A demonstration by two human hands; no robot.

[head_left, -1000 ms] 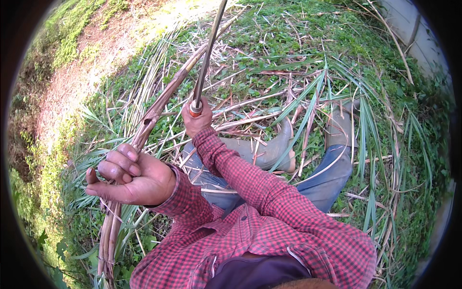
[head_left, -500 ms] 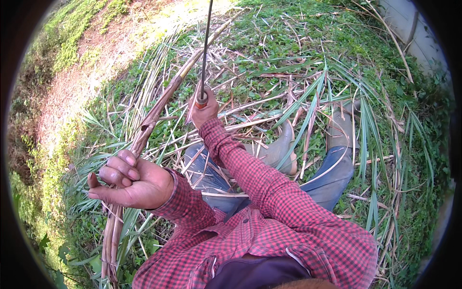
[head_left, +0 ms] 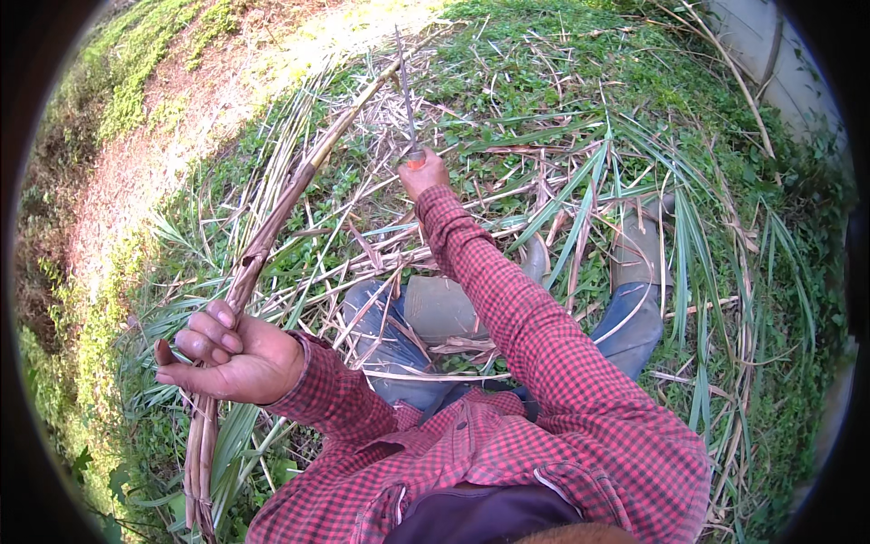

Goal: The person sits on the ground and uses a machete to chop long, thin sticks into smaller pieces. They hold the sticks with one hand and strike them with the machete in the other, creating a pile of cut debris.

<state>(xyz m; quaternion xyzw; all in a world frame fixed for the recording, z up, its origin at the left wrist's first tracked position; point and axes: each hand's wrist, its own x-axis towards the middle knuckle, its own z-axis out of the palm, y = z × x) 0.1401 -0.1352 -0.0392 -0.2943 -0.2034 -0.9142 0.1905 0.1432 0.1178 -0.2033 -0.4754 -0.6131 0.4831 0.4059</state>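
My left hand (head_left: 231, 354) is closed, its curled fingers wrapped round a long cane stalk (head_left: 285, 201) with dry brown sheaths. The stalk slants from the far middle, passes through the hand and comes out below it; the hand hides the part it grips. Farther off, my right hand (head_left: 424, 174) grips the orange handle of a machete (head_left: 408, 100). Its narrow blade points away and upward, and in the picture its tip crosses the pale upper part of the stalk. Whether blade and stalk touch, I cannot tell.
Cut stalks (head_left: 267, 168) lie in a bundle at the left. Dry strips and long green leaves (head_left: 589, 181) litter the grass around my boots (head_left: 639, 245). A pale wall (head_left: 770, 54) stands at the far right, and bare reddish soil (head_left: 136, 181) stretches along the left.
My right hand has moved away and to the right, with the machete's blade now farther from me. My left hand and the stalk have shifted slightly to the left.
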